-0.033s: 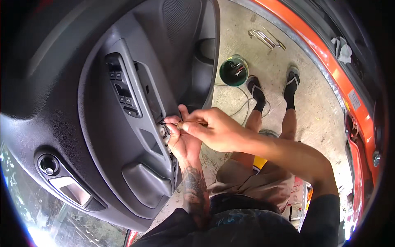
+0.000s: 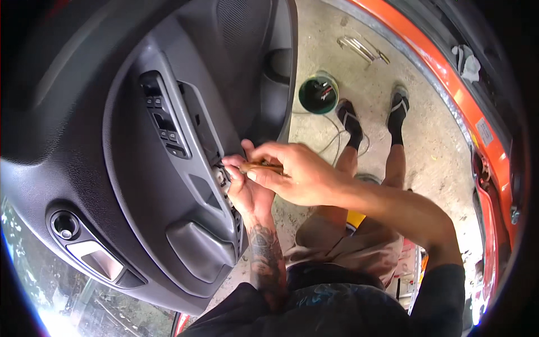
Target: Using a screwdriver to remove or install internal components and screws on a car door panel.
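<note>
At the edge of the dark grey car door panel (image 2: 143, 196), both my hands meet beside the inner pull handle. My right hand (image 2: 303, 174) is closed around a slim amber-brown handle, which looks like a screwdriver (image 2: 270, 167). The fingertips of my left hand (image 2: 252, 194) pinch its front end against the panel's edge, palm turned up. My fingers hide the tool's tip. Just below them, a pale clip-like part (image 2: 219, 177) shows in an opening along the trim. Window switches (image 2: 163, 121) sit on the armrest farther left.
A green bucket (image 2: 319, 94) with tools stands on the concrete floor (image 2: 426, 151), a cable near it. Metal tools (image 2: 362, 49) lie beyond. My feet in sandals (image 2: 398, 106) are on the floor. The orange door frame (image 2: 449, 84) curves along the right.
The view has shifted slightly, so the door panel sits a little farther left. My hands keep nearly the same grip; the thin dark shaft seen before at my left fingertips is now hidden.
</note>
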`<state>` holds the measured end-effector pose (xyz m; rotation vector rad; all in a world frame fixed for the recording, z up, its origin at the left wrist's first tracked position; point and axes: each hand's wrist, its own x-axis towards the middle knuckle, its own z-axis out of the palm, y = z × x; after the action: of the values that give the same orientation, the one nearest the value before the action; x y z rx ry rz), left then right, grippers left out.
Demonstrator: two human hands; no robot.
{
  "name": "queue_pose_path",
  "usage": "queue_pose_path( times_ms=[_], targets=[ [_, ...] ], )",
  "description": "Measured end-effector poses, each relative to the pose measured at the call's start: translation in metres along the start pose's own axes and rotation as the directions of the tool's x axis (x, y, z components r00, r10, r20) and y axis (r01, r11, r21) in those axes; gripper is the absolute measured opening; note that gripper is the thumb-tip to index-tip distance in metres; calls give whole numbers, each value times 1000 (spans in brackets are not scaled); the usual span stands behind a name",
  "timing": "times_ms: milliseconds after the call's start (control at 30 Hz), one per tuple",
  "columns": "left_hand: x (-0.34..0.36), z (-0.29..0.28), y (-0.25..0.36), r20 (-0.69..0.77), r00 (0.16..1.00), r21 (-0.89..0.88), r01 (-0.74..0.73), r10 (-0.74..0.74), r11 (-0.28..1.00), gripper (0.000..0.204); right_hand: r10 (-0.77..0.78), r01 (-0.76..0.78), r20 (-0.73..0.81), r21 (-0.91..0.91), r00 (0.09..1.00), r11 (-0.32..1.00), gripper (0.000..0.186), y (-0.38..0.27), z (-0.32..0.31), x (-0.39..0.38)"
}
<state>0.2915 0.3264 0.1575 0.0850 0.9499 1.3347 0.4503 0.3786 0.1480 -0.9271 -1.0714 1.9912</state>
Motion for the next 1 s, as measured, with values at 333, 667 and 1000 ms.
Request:
queue_pose_path(
  times_ms=[333,667,1000],
  targets=[
    [1,3,15,-45,997,-167,49,-58,985,15,-367,286,-44,-542,929,790,22,24,22,-21],
    [1,7,21,21,996,-89,92,-91,992,15,-510,337,-535,-391,674,856,21,27,57,-8],
    [-5,1,25,47,995,48,91,-93,995,15,-259,182,-401,-221,879,958,22,38,51,-25]
  ],
)
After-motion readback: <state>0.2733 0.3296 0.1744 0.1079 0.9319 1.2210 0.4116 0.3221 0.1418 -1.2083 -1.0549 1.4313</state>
